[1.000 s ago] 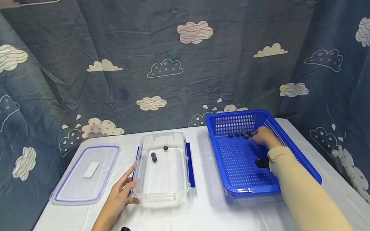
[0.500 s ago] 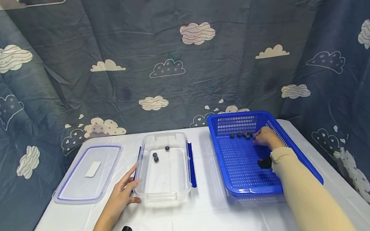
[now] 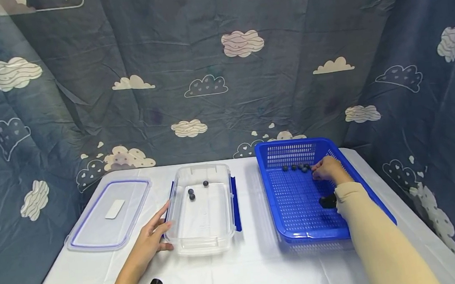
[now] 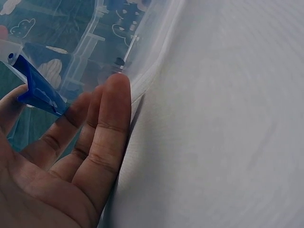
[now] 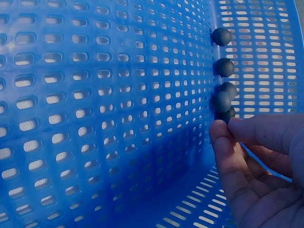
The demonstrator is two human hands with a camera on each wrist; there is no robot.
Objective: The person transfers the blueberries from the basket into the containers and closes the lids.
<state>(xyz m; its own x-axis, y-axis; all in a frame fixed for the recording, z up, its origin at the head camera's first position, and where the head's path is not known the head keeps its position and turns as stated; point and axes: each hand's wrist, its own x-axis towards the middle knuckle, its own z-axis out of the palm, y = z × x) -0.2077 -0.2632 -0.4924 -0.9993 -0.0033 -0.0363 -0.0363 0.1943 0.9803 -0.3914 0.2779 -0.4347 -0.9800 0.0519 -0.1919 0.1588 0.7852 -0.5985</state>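
A blue perforated basket [image 3: 298,238] stands at the right, with a short row of dark blueberries [image 3: 294,168] along its far wall. My right hand [image 3: 315,170] reaches into it. In the right wrist view its thumb and forefinger [image 5: 228,126] pinch the nearest blueberry [image 5: 227,114], and other blueberries [image 5: 224,67] lie beyond. A clear plastic container [image 3: 204,245] in the middle holds three blueberries [image 3: 191,194]. My left hand [image 3: 159,228] rests flat against the container's left side with straight fingers [image 4: 111,118], by the blue latch [image 4: 40,90].
The container's clear lid [image 3: 109,215] with a blue seal lies flat at the far left on the white tablecloth [image 3: 244,273]. A dark cloud-print curtain [image 3: 205,80] closes off the back and both sides.
Almost nothing: my right hand stays at the row of blueberries with its fingertips closing on the nearest one. My left hand has not moved.
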